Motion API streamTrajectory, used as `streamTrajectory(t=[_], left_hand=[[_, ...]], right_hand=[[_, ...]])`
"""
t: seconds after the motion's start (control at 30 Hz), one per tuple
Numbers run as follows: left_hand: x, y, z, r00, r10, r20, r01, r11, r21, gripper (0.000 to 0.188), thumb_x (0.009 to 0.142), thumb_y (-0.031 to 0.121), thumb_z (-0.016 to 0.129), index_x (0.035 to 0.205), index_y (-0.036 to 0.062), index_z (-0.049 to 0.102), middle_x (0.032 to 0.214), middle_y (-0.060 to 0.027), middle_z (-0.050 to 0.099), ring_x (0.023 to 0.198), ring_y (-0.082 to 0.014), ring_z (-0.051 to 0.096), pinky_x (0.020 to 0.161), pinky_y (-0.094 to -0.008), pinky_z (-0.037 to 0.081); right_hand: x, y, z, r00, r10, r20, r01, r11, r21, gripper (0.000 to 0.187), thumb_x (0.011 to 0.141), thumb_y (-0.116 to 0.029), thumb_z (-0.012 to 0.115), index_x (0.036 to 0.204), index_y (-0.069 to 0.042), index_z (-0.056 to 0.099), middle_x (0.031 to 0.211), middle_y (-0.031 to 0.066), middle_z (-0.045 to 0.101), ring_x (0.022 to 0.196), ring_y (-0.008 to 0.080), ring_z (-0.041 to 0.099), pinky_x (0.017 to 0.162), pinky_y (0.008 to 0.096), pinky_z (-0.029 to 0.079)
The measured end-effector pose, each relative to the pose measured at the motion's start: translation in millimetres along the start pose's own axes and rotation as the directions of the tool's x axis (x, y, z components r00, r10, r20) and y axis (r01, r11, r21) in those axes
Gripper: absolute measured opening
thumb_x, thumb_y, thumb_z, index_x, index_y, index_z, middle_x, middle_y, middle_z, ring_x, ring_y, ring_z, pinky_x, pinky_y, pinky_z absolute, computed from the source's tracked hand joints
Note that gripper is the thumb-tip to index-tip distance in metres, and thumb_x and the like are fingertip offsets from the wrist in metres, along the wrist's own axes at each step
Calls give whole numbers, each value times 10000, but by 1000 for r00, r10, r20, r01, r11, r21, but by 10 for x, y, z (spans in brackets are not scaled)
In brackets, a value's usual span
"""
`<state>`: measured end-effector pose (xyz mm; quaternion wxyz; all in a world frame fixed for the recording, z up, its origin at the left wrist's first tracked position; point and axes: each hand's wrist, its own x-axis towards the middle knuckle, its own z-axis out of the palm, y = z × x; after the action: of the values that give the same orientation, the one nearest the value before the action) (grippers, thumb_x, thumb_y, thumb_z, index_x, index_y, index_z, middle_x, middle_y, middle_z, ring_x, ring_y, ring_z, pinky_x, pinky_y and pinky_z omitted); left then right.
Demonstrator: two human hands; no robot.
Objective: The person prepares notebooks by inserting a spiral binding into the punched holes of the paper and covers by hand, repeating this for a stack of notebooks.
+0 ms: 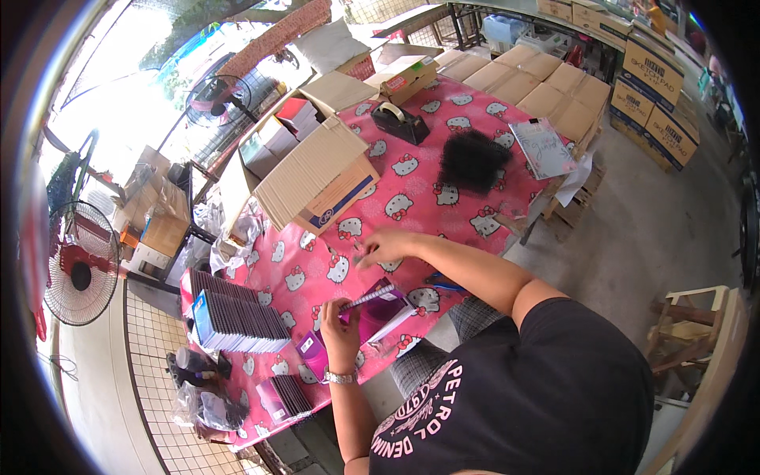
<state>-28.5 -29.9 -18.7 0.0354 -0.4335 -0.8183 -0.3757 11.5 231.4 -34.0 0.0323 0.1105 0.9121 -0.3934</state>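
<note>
My left hand (339,331), with a watch at the wrist, grips a purple notebook (382,313) near the table's front edge. A pale strip with a row of small holes or rings runs along the notebook's upper edge; too small to tell which. Farther forward, above the table, my right hand (385,246) has its fingers curled together; whatever they hold, if anything, is too small to make out. Blue-handled pliers (443,283) lie under my right forearm. To the left stands a long row of dark-edged notebooks (237,317), with a smaller purple stack (283,398) nearer me.
Pink patterned cloth (404,207) covers the table. An open carton (317,186) stands at the back left, a tape dispenser (400,123) behind it. A black mesh-like pile (473,161) and a sketch-covered pad (543,149) lie right. Fans (81,265) and stacked cartons (653,99) surround the table.
</note>
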Motion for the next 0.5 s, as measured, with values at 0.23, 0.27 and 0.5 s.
streamTrajectory(t=[0.23,0.27,0.5], left_hand=[[-108,6,219,969,-215,-123,161,924,-346,85,982,73,620,1025,2,604,794,-34,624,652,-104,646,536,-248,492],[-149,-56,205,964,-233,-127,181,928,-327,90,988,80,616,1029,1,603,787,-32,620,652,-101,650,536,-250,494],[-189,-99,350,955,-204,-214,88,888,-452,230,995,103,606,1185,-5,532,1059,-97,608,825,-158,665,633,-299,637]], right_hand=[[-537,1205,722,891,-30,-453,-108,955,-275,858,781,-594,717,1446,-110,472,1494,205,387,1364,471,372,1078,604,365],[-669,1147,834,867,-43,-497,-107,957,-269,851,801,-579,706,1466,-114,450,1503,209,376,1366,477,369,1095,600,353],[-1415,1230,1127,934,-170,-314,-3,875,-484,658,868,-416,674,1424,-114,492,1361,172,515,1279,385,473,1060,545,391]])
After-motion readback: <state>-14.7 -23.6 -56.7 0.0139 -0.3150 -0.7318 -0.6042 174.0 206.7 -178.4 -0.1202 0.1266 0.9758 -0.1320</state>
